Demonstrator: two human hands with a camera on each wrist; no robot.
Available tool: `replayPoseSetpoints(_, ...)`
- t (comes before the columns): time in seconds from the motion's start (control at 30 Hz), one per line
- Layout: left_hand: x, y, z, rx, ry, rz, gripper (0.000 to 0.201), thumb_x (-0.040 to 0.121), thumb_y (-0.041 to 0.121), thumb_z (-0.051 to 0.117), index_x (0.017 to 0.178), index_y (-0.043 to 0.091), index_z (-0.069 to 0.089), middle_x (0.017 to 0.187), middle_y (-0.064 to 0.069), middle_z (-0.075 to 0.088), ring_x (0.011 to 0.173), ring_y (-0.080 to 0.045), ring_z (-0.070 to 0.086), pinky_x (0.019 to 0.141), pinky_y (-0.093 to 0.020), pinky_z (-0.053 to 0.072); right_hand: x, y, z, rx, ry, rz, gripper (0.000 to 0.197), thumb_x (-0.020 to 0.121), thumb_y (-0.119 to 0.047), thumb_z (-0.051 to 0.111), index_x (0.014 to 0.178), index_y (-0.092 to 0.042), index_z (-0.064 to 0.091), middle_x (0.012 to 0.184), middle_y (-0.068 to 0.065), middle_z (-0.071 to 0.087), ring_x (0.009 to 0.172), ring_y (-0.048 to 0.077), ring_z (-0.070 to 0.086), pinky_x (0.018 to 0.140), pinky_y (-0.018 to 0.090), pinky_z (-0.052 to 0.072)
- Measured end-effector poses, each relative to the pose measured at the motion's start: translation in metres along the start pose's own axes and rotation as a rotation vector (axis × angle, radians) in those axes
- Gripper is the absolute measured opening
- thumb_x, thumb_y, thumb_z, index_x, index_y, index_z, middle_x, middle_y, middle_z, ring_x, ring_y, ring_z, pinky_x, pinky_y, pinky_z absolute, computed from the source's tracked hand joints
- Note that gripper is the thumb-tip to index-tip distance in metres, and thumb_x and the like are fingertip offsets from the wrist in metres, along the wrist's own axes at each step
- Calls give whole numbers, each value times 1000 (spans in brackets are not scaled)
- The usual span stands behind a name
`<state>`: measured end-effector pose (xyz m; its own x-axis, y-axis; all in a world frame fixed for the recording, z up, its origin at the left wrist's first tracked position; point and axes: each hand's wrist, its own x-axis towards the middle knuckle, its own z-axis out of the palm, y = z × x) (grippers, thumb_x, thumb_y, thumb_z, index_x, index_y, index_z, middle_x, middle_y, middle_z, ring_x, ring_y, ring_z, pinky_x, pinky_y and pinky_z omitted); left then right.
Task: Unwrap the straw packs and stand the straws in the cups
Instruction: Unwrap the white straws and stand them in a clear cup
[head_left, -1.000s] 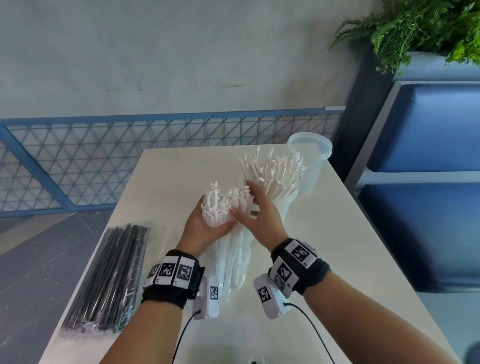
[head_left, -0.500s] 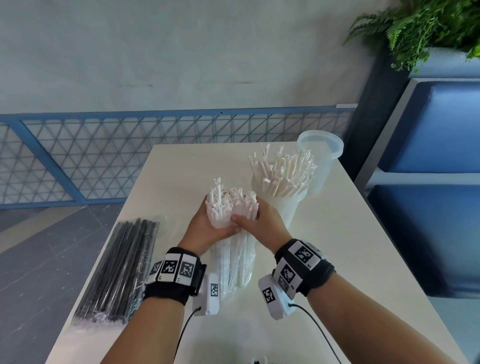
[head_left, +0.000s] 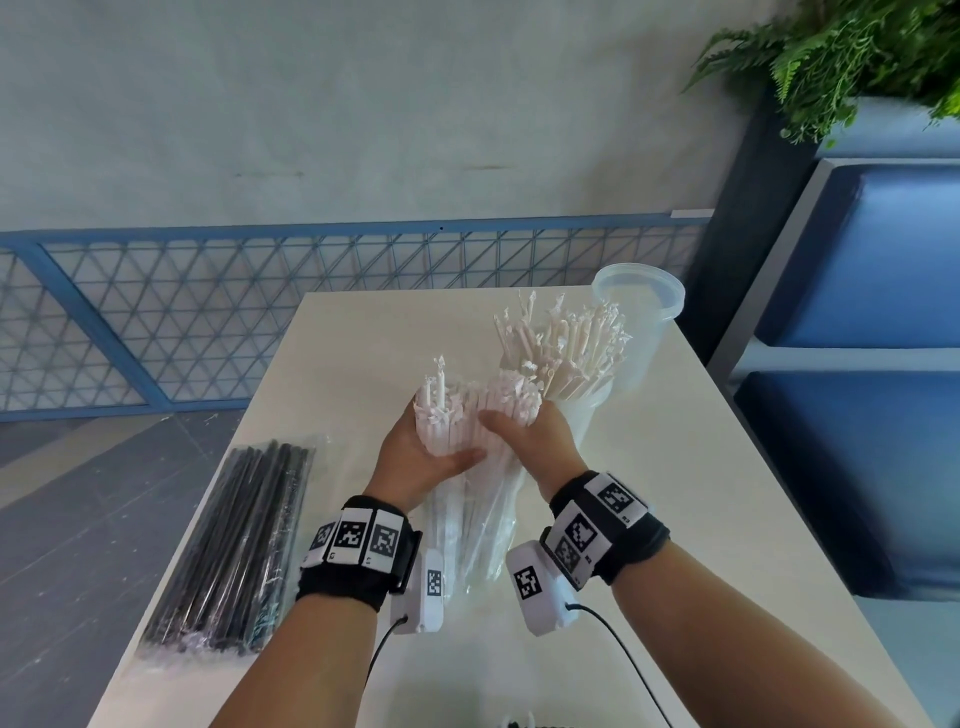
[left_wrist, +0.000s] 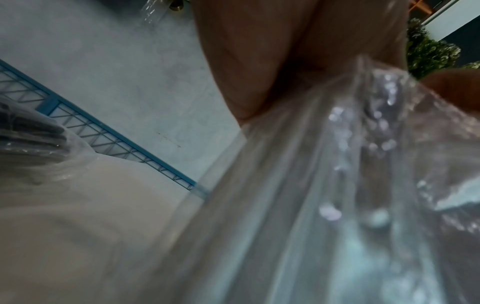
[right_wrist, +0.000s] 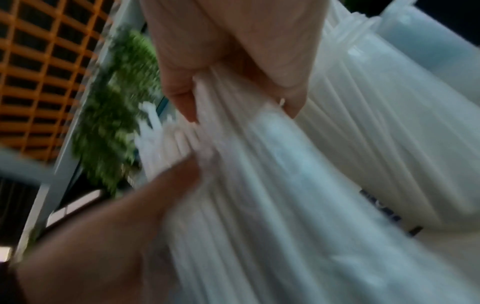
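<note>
Both hands wrapped round the white straw bundle (head_left: 470, 415) mid-table, left hand (head_left: 415, 457) and right hand (head_left: 540, 441) gripping its top; full cup (head_left: 571, 374) just behind, empty cup (head_left: 639, 306) near the far-right table edge (head_left: 779, 467), black pack (head_left: 234, 545) lying along the left edge

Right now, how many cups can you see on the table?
2: a clear plastic cup at the far right corner, and a cup crammed with white paper-wrapped straws just behind the right hand.
</note>
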<state>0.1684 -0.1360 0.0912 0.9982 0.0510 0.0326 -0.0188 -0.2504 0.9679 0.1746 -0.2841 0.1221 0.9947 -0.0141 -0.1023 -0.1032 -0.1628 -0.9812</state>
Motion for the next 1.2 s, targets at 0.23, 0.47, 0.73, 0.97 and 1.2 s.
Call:
replayPoseSetpoints(0.23,-1,3,4,11,-24,-19,68,63,18,85,122,20,50,112,6,61,108,-13,58,97,-31,45,6,-35,-24,257,40,-41,15,84,-12,60,92,0,66,90,11,71,85,24,67,83,40,55)
replayPoseSetpoints(0.47,-3,9,9,75,-68,31,51,70,2,78,106,26,50,93,23,54,88,3,53,67,3,39,21,-58,-43,480,77,-134,19,87,-5,54,100,8,61,80,9,67,65,14,65,60,24,55)
replayPoseSetpoints(0.73,-1,5,9,54,-39,19,52,71,4,78,111,24,52,93,16,60,86,1,59,65,-5,45,7,-3,-22,237,-127,-113,35,74,-6,73,107,-8,61,100,4,70,95,17,67,85,34,54)
replayPoseSetpoints(0.97,0,8,5,48,-9,3,64,68,13,82,124,17,50,104,8,61,98,-10,58,83,-15,43,11,-22,-33,513,69,-50,31,82,-8,65,112,0,63,102,3,70,98,21,66,88,40,54)
replayPoseSetpoints(1.2,6,3,7,75,-4,-19,59,68,13,82,118,18,52,108,4,61,105,-17,57,92,-27,43,21,-53,-52,558,232,-143,10,81,-2,61,75,-10,60,65,2,60,66,18,58,66,34,49)
